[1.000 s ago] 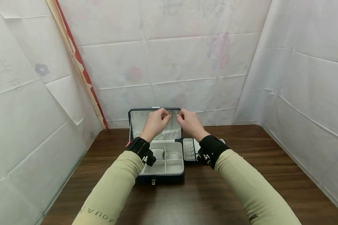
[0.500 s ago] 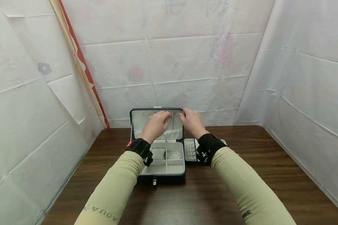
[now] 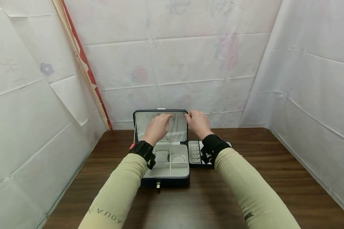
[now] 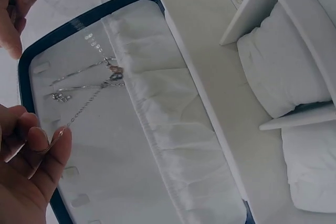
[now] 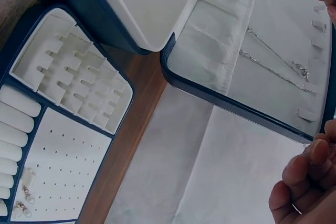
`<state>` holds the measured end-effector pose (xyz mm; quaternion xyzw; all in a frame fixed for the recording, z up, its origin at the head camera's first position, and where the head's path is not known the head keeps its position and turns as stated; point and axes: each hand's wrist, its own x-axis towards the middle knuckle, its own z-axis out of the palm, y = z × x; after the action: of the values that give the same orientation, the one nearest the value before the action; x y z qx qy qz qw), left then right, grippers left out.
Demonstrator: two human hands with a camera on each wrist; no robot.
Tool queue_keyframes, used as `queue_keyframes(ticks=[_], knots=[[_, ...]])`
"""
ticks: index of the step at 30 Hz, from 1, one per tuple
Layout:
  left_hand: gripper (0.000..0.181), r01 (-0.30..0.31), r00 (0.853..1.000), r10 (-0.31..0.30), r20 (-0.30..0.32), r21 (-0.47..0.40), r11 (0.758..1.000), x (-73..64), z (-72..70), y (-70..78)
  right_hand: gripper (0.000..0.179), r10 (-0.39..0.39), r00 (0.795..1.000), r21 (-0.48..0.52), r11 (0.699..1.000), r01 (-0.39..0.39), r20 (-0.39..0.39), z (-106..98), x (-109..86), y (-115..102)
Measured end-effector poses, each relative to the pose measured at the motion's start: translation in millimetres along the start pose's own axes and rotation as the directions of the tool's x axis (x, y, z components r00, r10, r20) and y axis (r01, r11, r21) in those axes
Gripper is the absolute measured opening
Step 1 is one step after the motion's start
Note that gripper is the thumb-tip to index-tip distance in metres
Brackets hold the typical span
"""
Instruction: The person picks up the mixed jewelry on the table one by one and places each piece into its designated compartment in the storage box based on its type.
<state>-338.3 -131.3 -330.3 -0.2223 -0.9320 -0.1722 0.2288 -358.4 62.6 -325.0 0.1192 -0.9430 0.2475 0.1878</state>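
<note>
A dark blue jewelry box (image 3: 172, 183) stands with its pale-lined lid (image 3: 144, 119) raised. My left hand (image 3: 157, 128) is at the lid's upper middle, its thumb and fingertip pinching a fine silver necklace (image 4: 83, 109). The chain slants from the fingertips toward a pendant (image 4: 113, 76) near the fabric pocket (image 4: 168, 114). Close to the lid's upper right corner is my right hand (image 3: 198, 123), fingers bent; whether anything is between the fingertips cannot be made out. Other silver chains (image 5: 273, 48) hang from the small lid hooks (image 5: 307, 114).
Right of the box, partly under my right forearm, lies a jewelry tray (image 3: 194, 152) with slots, ring rolls (image 5: 11, 129) and a perforated panel (image 5: 68, 156) bearing earrings (image 5: 23, 203). A bracelet (image 3: 177, 156) and a cushion (image 3: 161, 156) sit in box compartments. White sheeting (image 3: 172, 63) surrounds the wooden table (image 3: 212, 203).
The hands have moved a little farther apart. A thin chain that stretched between them half a second ago is no longer visible there in the head view.
</note>
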Motion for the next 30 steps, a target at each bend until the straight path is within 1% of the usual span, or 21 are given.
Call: queue_keyframes(ticks=[5, 10, 14, 18, 21, 25, 30], knots=[[0.035, 0.072, 0.997, -0.071, 0.031, -0.022, 0.997, 1.5, 1.8, -4.0, 0.037, 0.027, 1.0, -0.023, 0.999, -0.027, 0.001, 3, 3.6, -3], [0.037, 0.121, 0.992, -0.118, 0.045, -0.061, 0.991, 1.2, 2.1, -7.3, 0.045, 0.041, 0.999, -0.032, 0.999, -0.042, -0.009, 7, 7.4, -7], [0.038, 0.137, 0.989, -0.133, 0.061, -0.075, 0.988, 1.0, 1.3, -8.5, 0.049, 0.06, 0.998, -0.034, 0.998, -0.061, -0.015, 7, 9.9, -10], [0.039, 0.148, 0.987, -0.142, 0.078, -0.082, 0.986, 1.7, 1.1, -9.6, 0.05, 0.077, 0.997, -0.062, 0.995, -0.078, -0.021, 7, 12.4, -13], [0.04, 0.157, 0.985, -0.149, 0.09, -0.087, 0.984, 2.5, 1.8, -10.7, 0.05, 0.099, 0.995, -0.083, 0.991, -0.1, -0.019, 9, 14.9, -14], [0.041, 0.173, 0.979, -0.161, 0.122, -0.091, 0.981, 2.3, 3.4, -11.4, 0.047, 0.14, 0.99, -0.088, 0.986, -0.14, -0.012, 13, 16.5, -15], [0.042, 0.178, 0.975, -0.163, 0.151, -0.094, 0.98, 1.3, 3.7, -10.0, 0.044, 0.162, 0.987, -0.098, 0.982, -0.162, -0.004, 16, 16.4, -14]])
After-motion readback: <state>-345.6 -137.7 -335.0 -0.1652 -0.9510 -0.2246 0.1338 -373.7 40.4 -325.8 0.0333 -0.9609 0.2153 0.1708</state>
